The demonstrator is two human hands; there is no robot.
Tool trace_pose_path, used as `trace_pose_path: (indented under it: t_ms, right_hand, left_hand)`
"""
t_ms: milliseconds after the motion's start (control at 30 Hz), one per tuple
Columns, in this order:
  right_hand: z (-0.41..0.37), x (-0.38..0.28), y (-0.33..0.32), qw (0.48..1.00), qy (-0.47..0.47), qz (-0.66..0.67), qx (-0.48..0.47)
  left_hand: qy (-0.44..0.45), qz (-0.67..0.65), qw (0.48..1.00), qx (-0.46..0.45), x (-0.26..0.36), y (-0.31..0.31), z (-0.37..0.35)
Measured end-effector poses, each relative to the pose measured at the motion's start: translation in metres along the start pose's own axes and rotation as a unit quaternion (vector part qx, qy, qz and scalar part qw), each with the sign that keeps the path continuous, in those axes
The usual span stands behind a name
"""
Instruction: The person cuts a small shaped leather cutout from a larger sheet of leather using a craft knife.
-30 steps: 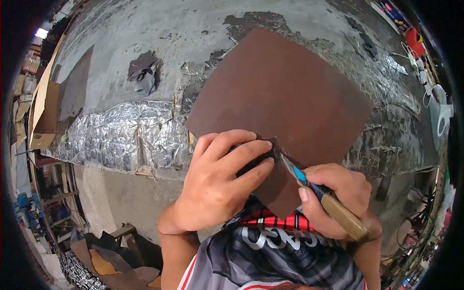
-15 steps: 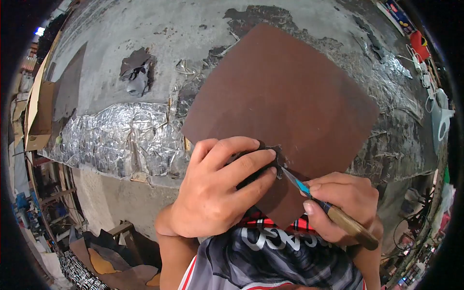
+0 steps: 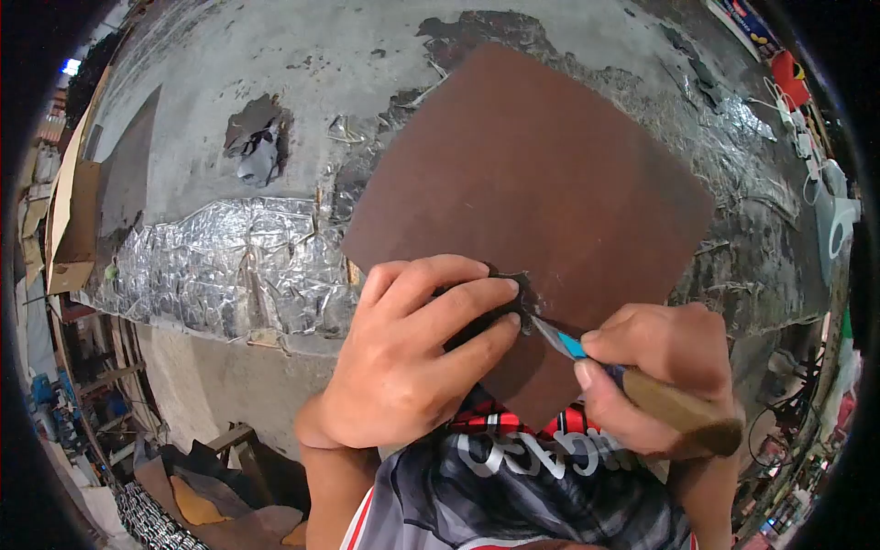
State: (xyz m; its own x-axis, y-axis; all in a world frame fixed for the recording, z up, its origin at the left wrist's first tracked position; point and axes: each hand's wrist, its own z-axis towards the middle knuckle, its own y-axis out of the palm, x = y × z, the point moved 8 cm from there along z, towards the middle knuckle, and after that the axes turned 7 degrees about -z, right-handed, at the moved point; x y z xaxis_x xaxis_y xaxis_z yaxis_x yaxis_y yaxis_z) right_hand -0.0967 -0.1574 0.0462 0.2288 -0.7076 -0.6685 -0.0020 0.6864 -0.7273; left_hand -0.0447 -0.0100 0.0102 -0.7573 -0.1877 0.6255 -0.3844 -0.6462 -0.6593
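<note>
A large, smooth brown leather-like sheet (image 3: pixel 541 174) lies at the table's near edge, one corner reaching toward my shirt. My left hand (image 3: pixel 417 353) curls over a small black piece (image 3: pixel 506 286) and holds it down on the sheet; most of that piece is hidden under my fingers. My right hand (image 3: pixel 655 380) is closed around a knife (image 3: pixel 674 408) with a wooden handle and blue wrapping near the blade. The knife's tip points left, at the black piece's edge close to my left fingertips. Small pale shreds show beside that edge.
The grey table (image 3: pixel 357 82) has a worn, peeling top and crinkled silvery tape (image 3: pixel 229 247) along its near side. A torn dark scrap (image 3: pixel 257 147) lies left of the sheet. Cardboard (image 3: pixel 73 220) stands at the left edge; a white jug (image 3: pixel 839 215) is at right.
My right hand has shifted slightly right, and the knife handle has swung outward, with its tip still near the black piece. My left hand keeps almost the same place.
</note>
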Motion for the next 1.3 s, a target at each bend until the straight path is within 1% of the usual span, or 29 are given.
trace_pose_path:
  t_ms: [33,100,233,333,633,833,933,1033,1133,1233,1300]
  right_hand:
    - [-0.002,0.003,0.000,1.000,0.003,0.027,-0.001]
    - [-0.005,0.006,-0.002,0.999,0.025,0.028,0.008]
    - [-0.022,0.017,0.005,0.991,0.068,0.088,0.078]
    - [-0.020,0.016,0.010,0.990,0.019,0.085,0.111]
    - [-0.017,0.015,0.014,0.991,-0.016,0.081,0.105]
    - [-0.014,0.012,0.013,0.994,-0.022,0.060,0.084]
    - [-0.015,0.014,0.014,0.994,-0.016,0.069,0.088]
    - [-0.016,0.008,0.016,0.994,-0.031,0.038,0.098]
    - [-0.010,0.008,0.015,0.997,-0.015,0.021,0.067]
    - [0.010,0.005,0.007,1.000,0.015,0.016,-0.002]
    - [0.020,0.001,-0.003,0.998,0.045,-0.035,-0.031]
  left_hand:
    - [0.002,-0.003,1.000,0.003,0.000,-0.001,-0.001]
    - [0.004,-0.010,1.000,-0.001,-0.003,-0.003,-0.003]
    - [-0.001,-0.014,1.000,0.000,-0.003,-0.004,-0.005]
    - [0.002,-0.012,1.000,0.002,-0.003,-0.004,-0.005]
    - [0.005,-0.010,1.000,0.002,-0.002,-0.004,-0.004]
    - [0.005,-0.012,1.000,-0.003,-0.002,-0.004,-0.003]
    - [0.013,-0.019,1.000,0.003,-0.002,-0.003,-0.004]
    - [0.017,-0.011,1.000,-0.004,-0.002,-0.004,-0.004]
    - [0.017,-0.020,1.000,-0.007,-0.001,-0.004,-0.002]
    - [0.018,-0.024,0.999,0.010,-0.004,-0.002,-0.005]
    - [0.014,-0.016,1.000,0.011,-0.001,-0.003,-0.005]
